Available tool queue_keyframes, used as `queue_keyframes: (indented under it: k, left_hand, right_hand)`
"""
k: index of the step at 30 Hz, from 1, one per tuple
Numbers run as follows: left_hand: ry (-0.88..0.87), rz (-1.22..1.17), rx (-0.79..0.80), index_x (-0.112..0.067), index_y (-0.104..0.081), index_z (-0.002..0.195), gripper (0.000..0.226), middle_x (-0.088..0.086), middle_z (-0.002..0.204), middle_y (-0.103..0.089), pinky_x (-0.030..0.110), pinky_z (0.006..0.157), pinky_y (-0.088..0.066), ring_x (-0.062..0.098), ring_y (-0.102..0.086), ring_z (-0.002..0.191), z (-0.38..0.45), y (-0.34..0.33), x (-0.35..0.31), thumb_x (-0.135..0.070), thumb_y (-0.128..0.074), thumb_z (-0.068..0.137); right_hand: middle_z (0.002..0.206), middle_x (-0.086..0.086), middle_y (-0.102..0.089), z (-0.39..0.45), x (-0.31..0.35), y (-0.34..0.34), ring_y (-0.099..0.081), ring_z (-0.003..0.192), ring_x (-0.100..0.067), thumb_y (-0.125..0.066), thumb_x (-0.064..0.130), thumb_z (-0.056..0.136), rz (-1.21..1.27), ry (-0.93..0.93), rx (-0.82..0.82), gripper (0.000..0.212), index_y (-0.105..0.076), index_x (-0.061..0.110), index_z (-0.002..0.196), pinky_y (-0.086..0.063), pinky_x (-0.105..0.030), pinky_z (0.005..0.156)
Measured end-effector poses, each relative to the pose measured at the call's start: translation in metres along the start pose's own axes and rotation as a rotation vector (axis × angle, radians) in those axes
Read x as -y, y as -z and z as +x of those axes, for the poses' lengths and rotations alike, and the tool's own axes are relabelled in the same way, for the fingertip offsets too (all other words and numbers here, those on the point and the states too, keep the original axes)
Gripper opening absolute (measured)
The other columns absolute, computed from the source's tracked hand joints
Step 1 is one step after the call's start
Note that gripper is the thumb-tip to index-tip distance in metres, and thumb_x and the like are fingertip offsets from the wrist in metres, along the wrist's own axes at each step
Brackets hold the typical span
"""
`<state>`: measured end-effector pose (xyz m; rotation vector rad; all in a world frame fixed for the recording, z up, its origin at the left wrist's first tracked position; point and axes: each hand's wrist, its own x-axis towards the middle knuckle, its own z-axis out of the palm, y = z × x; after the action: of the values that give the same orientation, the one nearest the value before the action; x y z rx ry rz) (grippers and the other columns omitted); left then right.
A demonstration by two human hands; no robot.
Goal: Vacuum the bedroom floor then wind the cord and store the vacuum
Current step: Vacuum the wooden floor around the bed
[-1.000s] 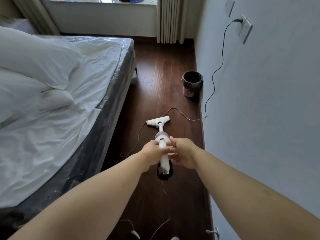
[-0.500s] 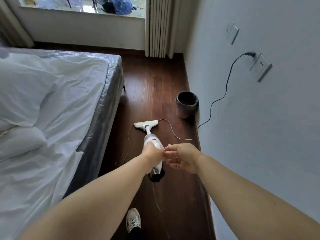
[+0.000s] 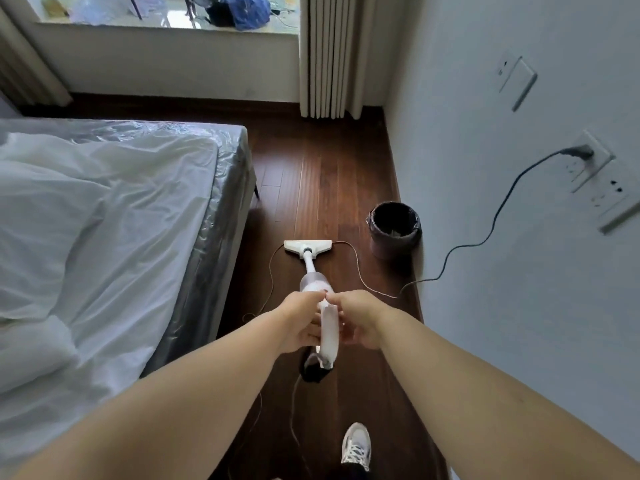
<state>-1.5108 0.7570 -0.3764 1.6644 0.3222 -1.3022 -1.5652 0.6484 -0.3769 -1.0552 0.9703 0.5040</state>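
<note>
Stick vacuum on the wood floor between bed and wall, floor head flat for suction | left hand and right hand both wrapped around handle to steer | cord plugged into wall socket, slack looping past bin: vacuuming phase, winding not yet begun.

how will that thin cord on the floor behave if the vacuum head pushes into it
The cord is probably floppy: it lies in loose curves round the vacuum head. It looks light, so it would likely slide or bunch on the smooth wood floor. It might snag under the head.
</note>
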Motion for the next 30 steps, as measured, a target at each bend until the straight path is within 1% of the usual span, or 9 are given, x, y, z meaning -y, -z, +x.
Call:
queue_keyframes:
  k: [3, 7, 11, 13, 16, 17, 22, 26, 30]
  left_hand:
    - [0.058, 0.049, 0.023, -0.001, -0.064, 0.104, 0.040, 0.017, 0.102, -0.072, 0.034, 0.080, -0.056, 0.029, -0.070, 0.093, 0.009, -0.013, -0.015, -0.034, -0.040, 0.102]
    - [0.138, 0.164, -0.142, -0.004, -0.062, 0.075, 0.039, 0.012, 0.076, -0.070, 0.021, 0.051, -0.046, 0.021, -0.064, 0.062, 0.043, -0.046, -0.037, -0.032, -0.047, 0.097]
    - [0.127, 0.203, -0.277, -0.010, -0.060, 0.088, 0.039, 0.006, 0.079, -0.062, 0.029, 0.070, -0.052, 0.020, -0.058, 0.067, 0.087, -0.066, -0.049, -0.047, -0.053, 0.092]
    - [0.219, 0.209, -0.263, -0.009, -0.058, 0.086, 0.043, 0.005, 0.069, -0.059, 0.028, 0.059, -0.043, 0.016, -0.055, 0.051, 0.094, -0.068, -0.053, -0.051, -0.049, 0.093]
    - [0.200, 0.237, -0.144, -0.014, -0.044, 0.071, 0.036, 0.000, 0.039, -0.050, 0.026, 0.048, -0.030, 0.011, -0.044, 0.025, 0.094, -0.075, -0.058, -0.034, -0.041, 0.101]
    - [0.186, 0.229, -0.126, -0.014, -0.042, 0.070, 0.037, 0.000, 0.035, -0.047, 0.026, 0.047, -0.028, 0.015, -0.044, 0.029, 0.093, -0.077, -0.058, -0.035, -0.042, 0.100]
    - [0.189, 0.160, -0.085, -0.009, -0.044, 0.069, 0.031, 0.007, 0.064, -0.041, 0.026, 0.049, -0.033, 0.019, -0.039, 0.052, 0.096, -0.089, -0.065, -0.025, -0.049, 0.095]
    - [0.380, 0.156, -0.135, -0.006, -0.053, 0.072, 0.041, 0.004, 0.057, -0.046, 0.023, 0.047, -0.035, 0.015, -0.046, 0.049, 0.100, -0.079, -0.070, -0.042, -0.063, 0.088]
    - [0.403, 0.124, -0.087, -0.005, -0.054, 0.071, 0.044, 0.004, 0.043, -0.049, 0.013, 0.038, -0.039, 0.012, -0.048, 0.043, 0.101, -0.075, -0.065, -0.044, -0.068, 0.084]
  right_hand:
    - [0.105, -0.011, -0.073, 0.021, 0.020, 0.020, -0.071, 0.094, -0.029, -0.055, 0.023, 0.092, 0.036, -0.166, 0.038, 0.033, -0.060, 0.006, 0.119, -0.052, -0.050, 0.092]
    - [0.104, -0.012, -0.072, 0.033, 0.036, 0.048, -0.072, 0.088, -0.026, -0.054, 0.021, 0.097, -0.075, -0.208, 0.000, 0.028, -0.058, 0.001, 0.116, -0.058, -0.042, 0.082]
    - [0.105, -0.017, -0.069, 0.015, 0.051, 0.073, -0.069, 0.093, -0.028, -0.052, 0.016, 0.095, -0.144, -0.213, 0.060, 0.021, -0.057, 0.000, 0.108, -0.056, -0.038, 0.080]
    - [0.089, -0.014, -0.067, -0.002, 0.057, 0.083, -0.066, 0.077, -0.023, -0.050, 0.009, 0.093, -0.163, -0.200, 0.119, 0.011, -0.056, 0.002, 0.098, -0.056, -0.032, 0.071]
    - [0.079, -0.013, -0.063, -0.014, 0.059, 0.094, -0.061, 0.069, -0.019, -0.049, 0.006, 0.093, -0.173, -0.200, 0.158, 0.009, -0.053, 0.005, 0.086, -0.056, -0.026, 0.065]
    - [0.079, -0.013, -0.064, -0.014, 0.060, 0.097, -0.061, 0.069, -0.019, -0.049, 0.006, 0.093, -0.176, -0.203, 0.151, 0.008, -0.053, 0.005, 0.087, -0.056, -0.026, 0.065]
    - [0.086, -0.017, -0.070, -0.002, 0.059, 0.097, -0.067, 0.071, -0.021, -0.053, 0.008, 0.090, -0.165, -0.185, 0.113, 0.017, -0.058, 0.002, 0.106, -0.056, -0.035, 0.086]
    - [0.087, -0.019, -0.070, 0.000, 0.058, 0.092, -0.069, 0.070, -0.022, -0.054, 0.007, 0.089, -0.185, -0.184, 0.093, 0.034, -0.049, 0.004, 0.123, -0.056, -0.038, 0.086]
    - [0.090, -0.018, -0.071, 0.003, 0.055, 0.089, -0.070, 0.073, -0.023, -0.057, 0.007, 0.088, -0.198, -0.198, 0.085, 0.042, -0.045, 0.008, 0.128, -0.056, -0.040, 0.087]
